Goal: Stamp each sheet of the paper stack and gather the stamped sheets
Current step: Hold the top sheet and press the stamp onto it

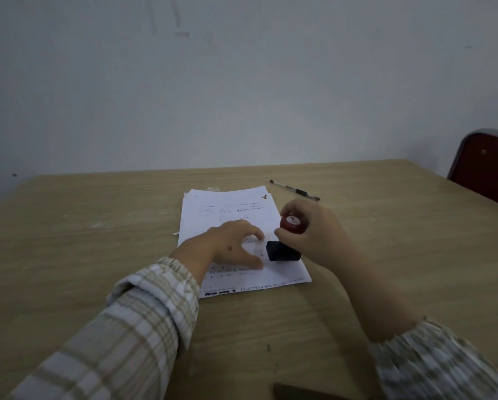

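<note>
Much of the printed text on your paper stack (236, 226) is too soft and small to read, and your left hand (227, 249) hides the middle of the top sheet. Only the edges of the lower sheets peek out at the far left corner, so how many lie there cannot be told. A dark flat object (297, 392) at the near edge is cut off by the frame, and a dark red chair back (487, 168) at the far right is cut off too.

Your right hand (314, 235) is clenched around the stamp (285, 241), fingers wrapped over its round, glossy red knob; the label on top of the knob is blurred. The stamp's black, blocky rectangular base sits low over the near right part of the top sheet; whether it presses the paper or hovers just above it cannot be told. Your left hand lies flat with fingers spread on the sheet, gripping nothing, just left of the stamp base.

The stack lies slightly askew in the middle of the table (98, 241), a pale wood-grain surface with faint scuffs. A slim clear pen (295, 190) with a dark grip lies beyond the stack, far right. Both your sleeves are a soft beige-and-white plaid cloth.
</note>
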